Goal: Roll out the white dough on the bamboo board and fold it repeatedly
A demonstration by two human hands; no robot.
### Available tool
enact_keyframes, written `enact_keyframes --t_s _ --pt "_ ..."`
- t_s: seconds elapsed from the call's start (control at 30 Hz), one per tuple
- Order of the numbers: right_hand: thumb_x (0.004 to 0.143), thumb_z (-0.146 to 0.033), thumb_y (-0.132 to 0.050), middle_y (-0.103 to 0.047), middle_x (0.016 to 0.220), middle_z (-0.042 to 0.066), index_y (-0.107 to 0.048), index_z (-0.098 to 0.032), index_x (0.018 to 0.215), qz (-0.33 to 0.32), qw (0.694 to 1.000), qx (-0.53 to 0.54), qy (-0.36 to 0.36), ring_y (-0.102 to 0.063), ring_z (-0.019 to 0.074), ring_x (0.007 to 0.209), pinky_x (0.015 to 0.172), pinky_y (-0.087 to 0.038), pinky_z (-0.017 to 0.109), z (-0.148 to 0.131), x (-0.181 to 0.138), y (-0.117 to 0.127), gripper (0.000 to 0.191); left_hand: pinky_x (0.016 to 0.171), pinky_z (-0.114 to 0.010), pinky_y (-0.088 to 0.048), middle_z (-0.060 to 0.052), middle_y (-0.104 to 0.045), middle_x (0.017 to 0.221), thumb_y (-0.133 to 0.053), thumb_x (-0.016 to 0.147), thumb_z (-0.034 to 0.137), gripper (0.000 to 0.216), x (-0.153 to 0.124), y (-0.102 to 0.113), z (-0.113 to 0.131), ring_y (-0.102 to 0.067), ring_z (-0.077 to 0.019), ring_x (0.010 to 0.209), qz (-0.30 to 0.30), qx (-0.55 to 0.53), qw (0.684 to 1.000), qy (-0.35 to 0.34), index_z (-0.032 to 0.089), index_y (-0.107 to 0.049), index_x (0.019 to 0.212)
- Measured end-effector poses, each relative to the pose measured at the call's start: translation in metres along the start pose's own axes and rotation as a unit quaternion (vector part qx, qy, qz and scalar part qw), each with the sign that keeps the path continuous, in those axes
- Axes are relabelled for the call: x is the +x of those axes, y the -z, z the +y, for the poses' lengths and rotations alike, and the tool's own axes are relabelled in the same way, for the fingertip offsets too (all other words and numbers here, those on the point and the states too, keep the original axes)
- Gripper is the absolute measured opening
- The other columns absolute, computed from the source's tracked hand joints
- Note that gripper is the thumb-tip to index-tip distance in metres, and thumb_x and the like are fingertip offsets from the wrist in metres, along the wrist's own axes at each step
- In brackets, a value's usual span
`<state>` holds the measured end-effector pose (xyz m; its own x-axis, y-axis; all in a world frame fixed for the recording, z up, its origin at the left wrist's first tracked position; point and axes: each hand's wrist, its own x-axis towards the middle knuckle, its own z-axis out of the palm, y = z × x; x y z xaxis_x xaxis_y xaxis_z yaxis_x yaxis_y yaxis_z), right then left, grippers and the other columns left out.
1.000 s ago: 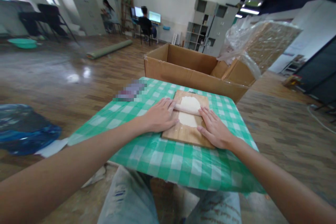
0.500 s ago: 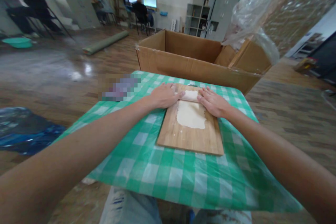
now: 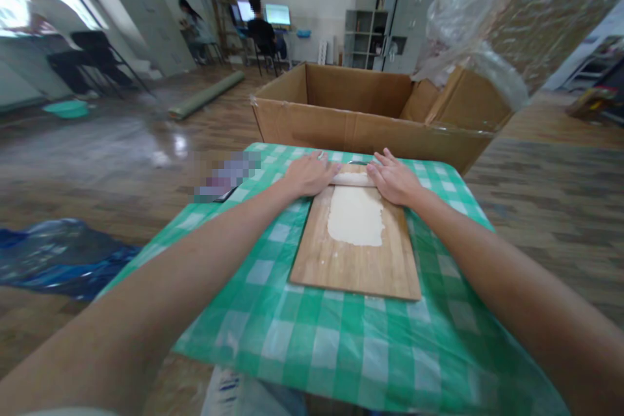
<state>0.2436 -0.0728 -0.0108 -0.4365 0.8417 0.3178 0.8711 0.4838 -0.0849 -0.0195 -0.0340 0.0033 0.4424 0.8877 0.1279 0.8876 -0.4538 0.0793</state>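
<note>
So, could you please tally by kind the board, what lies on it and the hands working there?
Board: 1
Dough sheet: 1
Rolling pin: 1
Hands: 2, left hand and right hand, each flat on one end of the pin
Total: 5

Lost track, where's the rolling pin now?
Head view: rolling pin lies across the board's far end, under left hand and right hand, beyond the dough.

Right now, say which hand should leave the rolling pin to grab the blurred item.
Left: the left hand rests on the rolling pin at the end nearest the blurred item; the right hand is across the board.
</note>
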Motion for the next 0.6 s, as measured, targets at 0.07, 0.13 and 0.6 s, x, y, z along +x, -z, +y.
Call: enact_keyframes --t_s 0.07,0.13,0.6 --pt "0.109 -0.051 -0.003 -0.059 0.151 0.022 -0.061 0.001 0.143 -0.008 1.0 -0.011 0.018 -0.043 0.0334 0.152 0.133 -0.016 0.054 -0.007 -0.009 0.003 0.085 0.119 -0.051 -0.036 -0.02 -0.049 0.161 -0.011 0.106 0.066 0.083 -0.013 0.002 0.003 -0.051 -0.0388 0.144 0.006 0.011 1.0 -0.015 0.012 -0.054 0.151" --pt "0.109 -0.053 -0.003 -0.056 0.155 0.023 -0.054 0.002 0.149 -0.018 1.0 -0.013 0.013 -0.043 0.0339 0.152 0.131 -0.022 0.053 -0.016 -0.02 0.007 0.085 0.119 -0.05 -0.036 -0.019 -0.049 0.161 -0.013 0.107 0.064 0.08 -0.027 0.004 0.007 -0.051 -0.0381 0.144 0.008 0.01 1.0 -0.025 0.012 -0.052 0.153" --pt "0.107 -0.063 -0.021 -0.04 0.165 0.027 -0.039 0.002 0.159 -0.04 0.998 -0.043 0.009 -0.033 0.0377 0.157 0.128 -0.026 0.058 -0.074 -0.1 0.036 0.084 0.128 -0.047 -0.019 -0.025 -0.04 0.166 -0.022 0.106 0.065 0.086 -0.123 0.019 0.024 -0.037 -0.0372 0.155 0.023 0.026 0.993 -0.111 0.0 -0.039 0.159"
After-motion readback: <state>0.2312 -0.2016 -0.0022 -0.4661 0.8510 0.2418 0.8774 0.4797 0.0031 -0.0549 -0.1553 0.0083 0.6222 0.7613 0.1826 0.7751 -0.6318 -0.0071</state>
